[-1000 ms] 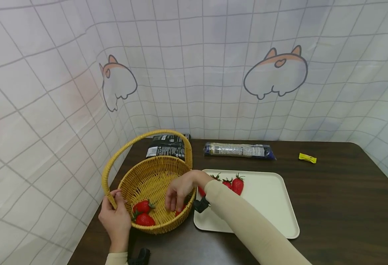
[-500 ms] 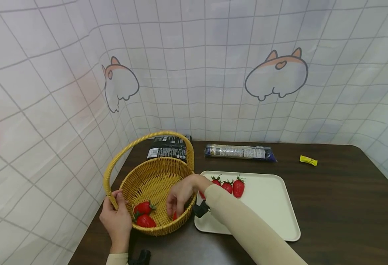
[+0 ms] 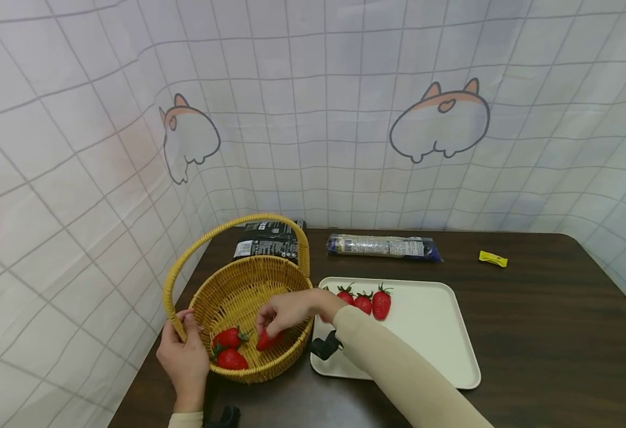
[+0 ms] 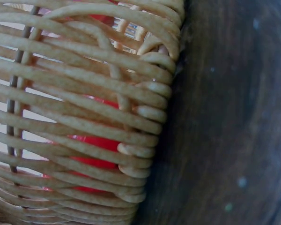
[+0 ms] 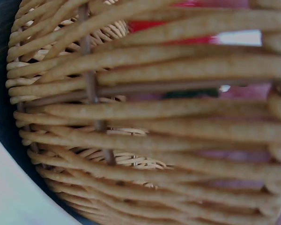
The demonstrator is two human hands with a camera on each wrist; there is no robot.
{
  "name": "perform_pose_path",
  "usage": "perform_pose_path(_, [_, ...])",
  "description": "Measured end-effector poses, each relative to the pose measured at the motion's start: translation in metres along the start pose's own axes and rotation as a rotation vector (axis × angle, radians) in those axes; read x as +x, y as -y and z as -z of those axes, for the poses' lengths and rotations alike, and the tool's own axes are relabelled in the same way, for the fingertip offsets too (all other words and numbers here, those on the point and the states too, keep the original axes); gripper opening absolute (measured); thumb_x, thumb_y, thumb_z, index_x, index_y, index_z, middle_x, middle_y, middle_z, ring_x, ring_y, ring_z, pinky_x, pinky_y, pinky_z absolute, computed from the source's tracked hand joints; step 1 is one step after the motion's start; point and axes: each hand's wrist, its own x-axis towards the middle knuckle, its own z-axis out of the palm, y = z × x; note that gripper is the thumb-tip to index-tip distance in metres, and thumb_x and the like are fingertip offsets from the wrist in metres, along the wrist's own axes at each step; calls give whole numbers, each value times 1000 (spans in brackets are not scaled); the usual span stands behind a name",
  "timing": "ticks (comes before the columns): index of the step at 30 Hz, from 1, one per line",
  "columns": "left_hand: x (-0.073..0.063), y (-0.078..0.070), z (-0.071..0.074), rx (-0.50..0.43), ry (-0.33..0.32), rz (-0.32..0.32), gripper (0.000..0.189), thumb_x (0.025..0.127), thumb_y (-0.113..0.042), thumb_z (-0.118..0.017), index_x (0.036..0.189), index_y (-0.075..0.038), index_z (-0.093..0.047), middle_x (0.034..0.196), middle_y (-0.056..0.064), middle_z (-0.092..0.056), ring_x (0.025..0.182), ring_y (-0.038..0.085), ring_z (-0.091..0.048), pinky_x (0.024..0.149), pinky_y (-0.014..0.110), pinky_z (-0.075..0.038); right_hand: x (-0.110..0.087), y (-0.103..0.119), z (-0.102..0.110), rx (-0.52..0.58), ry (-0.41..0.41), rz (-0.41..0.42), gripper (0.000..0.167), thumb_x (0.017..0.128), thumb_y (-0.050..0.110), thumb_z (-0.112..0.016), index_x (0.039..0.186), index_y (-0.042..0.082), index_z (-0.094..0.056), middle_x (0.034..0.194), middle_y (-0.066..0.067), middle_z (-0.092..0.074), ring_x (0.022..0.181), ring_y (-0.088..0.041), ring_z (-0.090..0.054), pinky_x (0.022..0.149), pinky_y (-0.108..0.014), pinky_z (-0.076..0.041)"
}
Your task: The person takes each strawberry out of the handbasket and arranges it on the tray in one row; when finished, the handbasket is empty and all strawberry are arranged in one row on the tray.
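A yellow wicker basket [image 3: 240, 291] with a tall arched handle stands on the table's left side. My left hand [image 3: 185, 358] holds the basket where the handle's left foot meets the rim. Inside, my right hand [image 3: 289, 310] pinches a strawberry [image 3: 266, 340] low over the basket floor. Two other strawberries lie at the basket's left front, one red strawberry [image 3: 228, 338] behind another strawberry [image 3: 232, 359]. Both wrist views look at the woven wall [image 4: 89, 84], with red fruit partly showing through the gaps and the hands' grip largely hidden.
A cream tray [image 3: 425, 339] stands right of the basket, under my right forearm. Several strawberries lie at its upper left, including one strawberry [image 3: 381, 304]. Behind are a black packet [image 3: 270, 238], a long clear-and-blue package [image 3: 384, 246] and a small yellow wrapper [image 3: 493, 258].
My right hand has shifted left inside the basket, carrying the pinched strawberry toward the other two, and more of that fruit shows. My left hand keeps its hold on the basket.
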Motion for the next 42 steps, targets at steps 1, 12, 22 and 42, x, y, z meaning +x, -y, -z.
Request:
perform_pose_path(1, [0,0,0,-1,0,0,20,98,-14,-60,103,3,-69,80,16,-64,64,-4,-56,62,14,-42,-1,0,0,0,-26,13,16,88,14,-59,103,18,-65,94,7,-61,81,-6,-51,71,-21,-43])
perform_pose_path(12, [-1,2,0,5,10,5,18,98,-12,-60,104,2,-69,82,20,-64,65,-2,-56,59,15,-40,-10,5,-6,-58,-247,114,13,92,16,-62,102,21,-69,97,13,-64,87,-3,-54,76,-20,-46])
perform_pose_path(22, [-1,1,0,5,16,10,19,98,-15,-60,104,0,-69,76,13,-63,64,-1,-56,57,16,-40,-21,6,-9,47,-365,179,11,94,22,-66,105,18,-68,101,10,-65,93,-5,-57,85,-23,-48])
perform_pose_path(42, [0,-2,1,16,24,21,18,98,-14,-59,103,1,-69,74,-15,-58,64,-2,-56,60,15,-41,-72,-4,-29,253,-612,217,29,88,12,-73,116,16,-65,115,0,-63,92,-15,-60,76,-28,-53])
